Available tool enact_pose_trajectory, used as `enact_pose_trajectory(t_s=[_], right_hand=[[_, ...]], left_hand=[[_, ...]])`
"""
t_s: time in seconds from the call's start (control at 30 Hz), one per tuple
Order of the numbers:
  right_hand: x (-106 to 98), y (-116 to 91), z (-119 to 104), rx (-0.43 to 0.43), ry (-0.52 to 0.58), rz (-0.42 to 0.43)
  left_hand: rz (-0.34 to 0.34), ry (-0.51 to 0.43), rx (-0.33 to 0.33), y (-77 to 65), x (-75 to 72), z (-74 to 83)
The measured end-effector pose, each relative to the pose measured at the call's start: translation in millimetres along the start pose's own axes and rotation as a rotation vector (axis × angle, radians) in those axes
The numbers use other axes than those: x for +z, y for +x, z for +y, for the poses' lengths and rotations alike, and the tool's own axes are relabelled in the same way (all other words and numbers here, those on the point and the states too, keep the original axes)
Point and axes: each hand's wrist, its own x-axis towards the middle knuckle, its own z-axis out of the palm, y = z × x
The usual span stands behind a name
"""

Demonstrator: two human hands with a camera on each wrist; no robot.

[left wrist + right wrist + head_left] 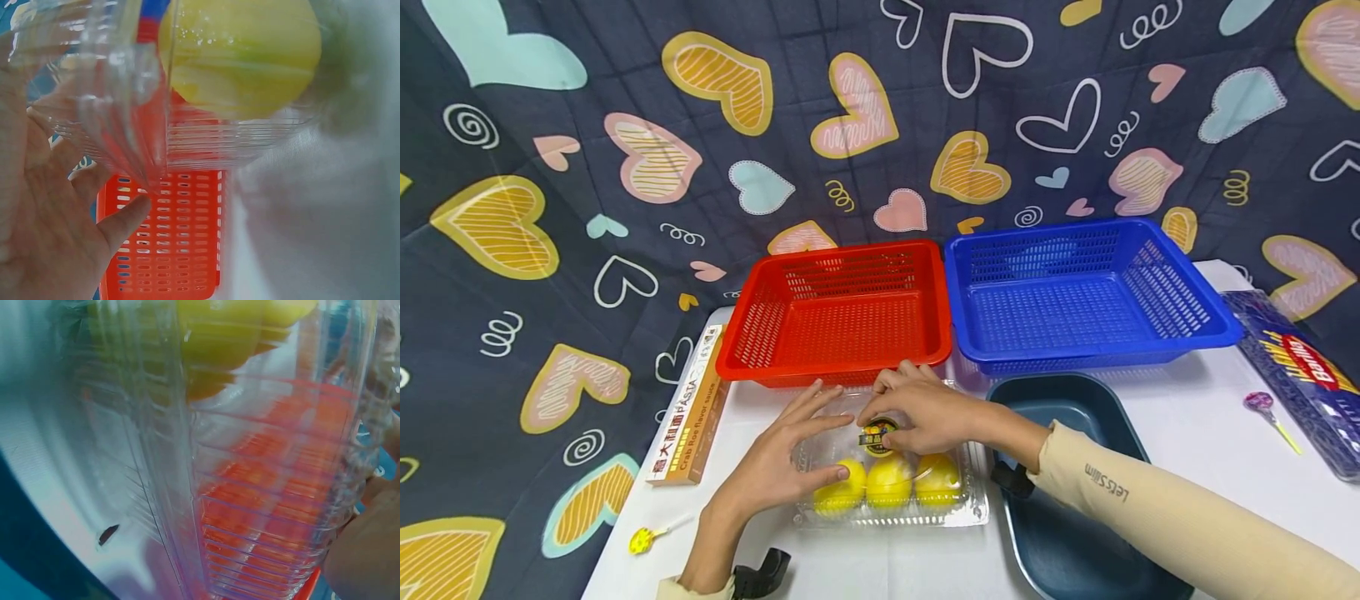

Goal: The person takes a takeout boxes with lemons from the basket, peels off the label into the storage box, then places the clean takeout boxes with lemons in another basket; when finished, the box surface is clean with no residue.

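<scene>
A clear plastic clamshell box [917,518] lies on the table with three yellow round fruits [889,482] showing through its lid. A round black-and-gold sticker [877,437] marks the lid. My left hand [790,454] reaches over the box's left side, fingers extended and thumb out over the lid. From the right, my right hand [928,410] lies over the lid with bent fingers, index fingertip and thumb on either side of the sticker. I cannot tell whether they pinch it. In the left wrist view, one yellow fruit [244,56] shows close up behind the clear plastic.
Behind the box stand a red basket [850,377] and a blue basket [1097,354]. A dark teal tray [1030,546] sits under my right forearm. At left are a pasta box [688,417] and a yellow lollipop [642,540]; at right, a blue Barilla package [1300,367] and a purple lollipop [1259,402].
</scene>
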Motion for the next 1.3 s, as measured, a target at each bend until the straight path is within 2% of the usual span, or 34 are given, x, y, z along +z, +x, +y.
enact_pose_trajectory(t_s=[0.23, 0.53, 0.8, 1.07, 1.3], right_hand=[[0.4, 0.0, 3.1, -0.029, 0.026, 0.025], [0.8, -1.9, 8.3, -0.08, 0.136, 0.076], [1.2, -2.1, 11.0, -0.081, 0.177, 0.064], [1.1, -2.6, 11.6, -0.031, 0.188, 0.056], [1.6, -2.0, 12.7, -0.056, 0.225, 0.086]], left_hand=[[0.002, -0.008, 0.002, -0.2, 0.2, -0.9], [-0.001, -0.013, 0.004, 0.3, -0.6, -2.7], [-0.007, -0.017, -0.012, 0.7, -0.2, -3.2], [-0.012, -0.009, -0.019, 1.3, -0.3, -3.1], [-0.008, -0.013, -0.012, 1.5, 0.3, -3.8]])
